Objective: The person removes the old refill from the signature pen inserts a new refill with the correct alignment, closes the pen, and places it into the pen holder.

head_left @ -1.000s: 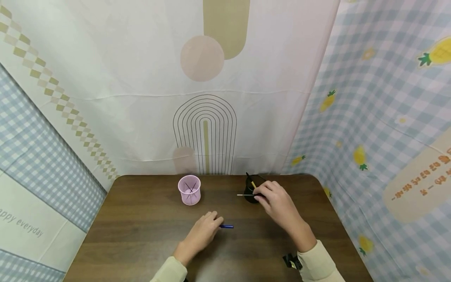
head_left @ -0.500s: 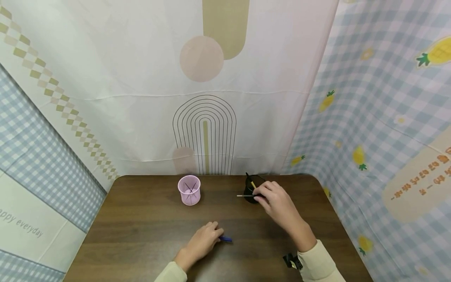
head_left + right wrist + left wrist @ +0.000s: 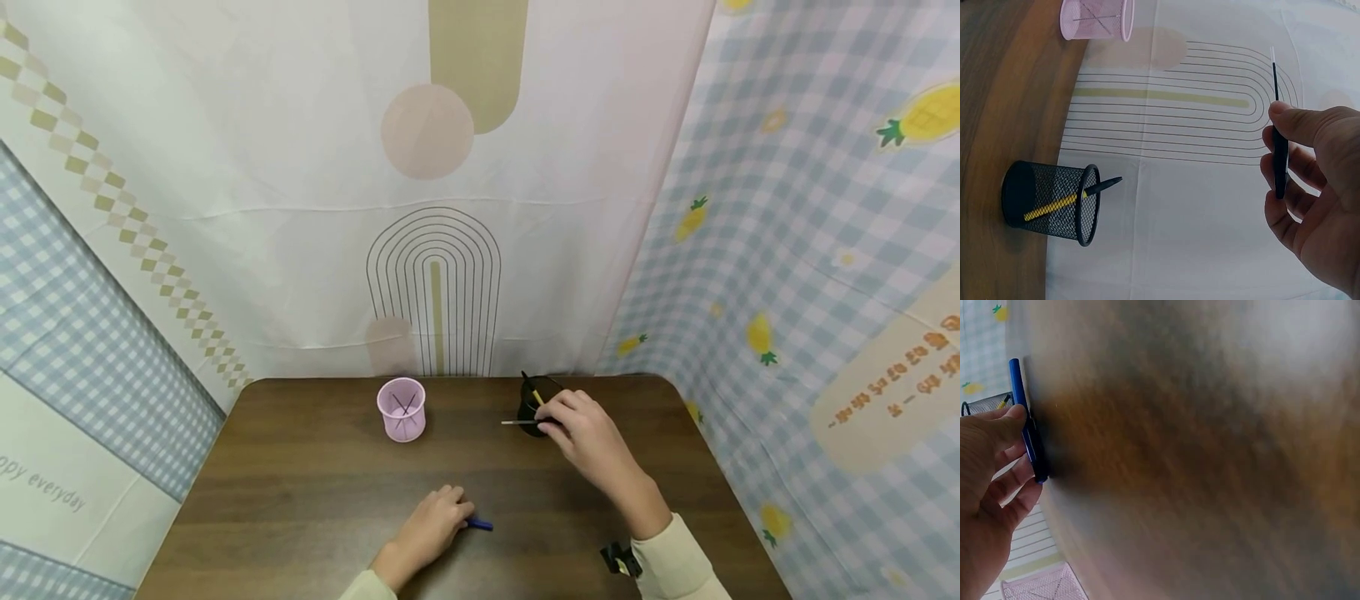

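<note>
My left hand (image 3: 429, 528) is low over the near middle of the table, pinching a blue pen (image 3: 1030, 425) between thumb and fingers. The pen points to the right in the head view, close to the wood. My right hand (image 3: 592, 437) is raised by the black mesh pen cup (image 3: 1047, 200). It pinches a slim black-handled tool (image 3: 1280, 159) with a thin shaft and a pale tip, like a small screwdriver; the tip points left in the head view. Inside the black cup leans a yellow pen with a black end (image 3: 1063, 203).
A pink mesh cup (image 3: 402, 412) stands at the back of the table, left of the black one. Beside the right sleeve lies a small black object (image 3: 621, 558). Printed cloth (image 3: 315, 275) hangs behind the wooden table (image 3: 285, 475).
My left hand has moved toward the near edge of the table with the blue pen. The right hand, still holding the slim tool, has hardly moved.
</note>
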`<state>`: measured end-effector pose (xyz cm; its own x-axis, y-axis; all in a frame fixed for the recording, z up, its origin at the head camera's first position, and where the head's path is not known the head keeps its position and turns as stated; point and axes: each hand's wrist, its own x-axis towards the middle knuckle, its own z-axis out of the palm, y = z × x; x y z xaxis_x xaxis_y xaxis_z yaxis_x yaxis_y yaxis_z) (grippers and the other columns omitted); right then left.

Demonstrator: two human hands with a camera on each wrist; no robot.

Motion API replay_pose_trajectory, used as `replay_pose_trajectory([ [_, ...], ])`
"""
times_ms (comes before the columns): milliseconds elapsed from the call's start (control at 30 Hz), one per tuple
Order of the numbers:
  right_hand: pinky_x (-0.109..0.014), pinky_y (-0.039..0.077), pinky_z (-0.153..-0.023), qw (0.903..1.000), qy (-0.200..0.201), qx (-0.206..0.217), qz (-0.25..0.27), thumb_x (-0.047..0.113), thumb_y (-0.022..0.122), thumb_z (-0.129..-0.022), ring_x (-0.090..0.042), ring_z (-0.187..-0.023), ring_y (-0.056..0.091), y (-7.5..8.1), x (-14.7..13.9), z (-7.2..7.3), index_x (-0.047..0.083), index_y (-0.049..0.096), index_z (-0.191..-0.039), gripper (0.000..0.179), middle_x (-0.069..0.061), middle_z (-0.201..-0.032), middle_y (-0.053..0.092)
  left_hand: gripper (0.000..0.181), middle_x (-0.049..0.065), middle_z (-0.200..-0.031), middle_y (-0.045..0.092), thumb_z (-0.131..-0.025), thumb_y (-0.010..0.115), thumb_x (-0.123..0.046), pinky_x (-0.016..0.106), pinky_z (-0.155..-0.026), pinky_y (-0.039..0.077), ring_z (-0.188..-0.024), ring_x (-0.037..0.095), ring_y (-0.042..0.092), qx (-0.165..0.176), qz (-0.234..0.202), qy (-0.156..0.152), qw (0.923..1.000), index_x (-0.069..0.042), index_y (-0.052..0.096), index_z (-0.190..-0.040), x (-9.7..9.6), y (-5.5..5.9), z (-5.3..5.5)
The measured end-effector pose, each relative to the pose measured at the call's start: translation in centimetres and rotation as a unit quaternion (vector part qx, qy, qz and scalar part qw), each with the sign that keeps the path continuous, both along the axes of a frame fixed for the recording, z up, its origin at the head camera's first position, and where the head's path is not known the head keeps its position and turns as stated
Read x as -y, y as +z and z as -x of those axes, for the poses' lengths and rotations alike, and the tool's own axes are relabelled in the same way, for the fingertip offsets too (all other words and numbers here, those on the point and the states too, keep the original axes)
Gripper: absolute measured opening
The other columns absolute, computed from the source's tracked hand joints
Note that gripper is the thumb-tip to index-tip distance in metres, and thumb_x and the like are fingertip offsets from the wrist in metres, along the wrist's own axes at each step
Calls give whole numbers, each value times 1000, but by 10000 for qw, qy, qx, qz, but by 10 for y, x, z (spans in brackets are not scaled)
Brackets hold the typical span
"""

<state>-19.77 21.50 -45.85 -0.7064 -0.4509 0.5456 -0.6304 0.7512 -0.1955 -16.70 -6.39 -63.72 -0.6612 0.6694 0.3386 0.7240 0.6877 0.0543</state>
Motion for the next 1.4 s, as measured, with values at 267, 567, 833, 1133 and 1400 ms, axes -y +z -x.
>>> replay_pose_trajectory([
  [267, -32, 52, -74, 10000, 36, -34, 48, 14, 83, -85, -12, -86, 58, -1, 1, 0, 18, 74, -95, 15, 7, -97, 66, 16, -7, -80, 55, -78, 84, -23, 24, -61, 41, -73, 12, 51, -445, -181, -106, 9988, -20, 69, -82, -2, -4, 0],
  [567, -34, 52, -75, 10000, 6, -10, -11, 14, 82, -86, -13, -88, 59, -2, 1, 1, 20, 73, -96, 15, 7, -97, 66, 16, -6, -81, 56, -79, 84, -19, 25, -61, 44, -75, 13, 53, -455, -101, -181, 9987, -19, 69, -82, -2, -3, -1],
  [833, -33, 52, -74, 9999, 19, -116, -21, 13, 85, -83, -12, -87, 59, -3, 2, 1, 19, 73, -95, 17, 7, -96, 66, 19, -6, -85, 58, -80, 86, -24, 25, -64, 47, -78, 12, 54, -99, -34, -150, 9998, -18, 69, -88, -2, 0, -1],
  [1133, -33, 53, -73, 9999, 16, -98, 47, 12, 86, -82, -12, -86, 59, -4, 1, 0, 16, 74, -94, 17, 6, -95, 67, 26, -5, -85, 58, -80, 85, -35, 29, -63, 46, -76, 13, 54, -184, -348, -69, 9992, -18, 68, -90, 5, 12, 13],
  [1400, -32, 53, -73, 9999, 19, -118, 86, 10, 87, -80, -11, -86, 58, -4, 0, 0, 17, 73, -93, 20, 7, -95, 66, 34, -1, -92, 61, -80, 85, -39, 34, -68, 50, -80, 17, 58, -551, -409, 64, 9976, -16, 68, -98, 14, 36, 29],
])
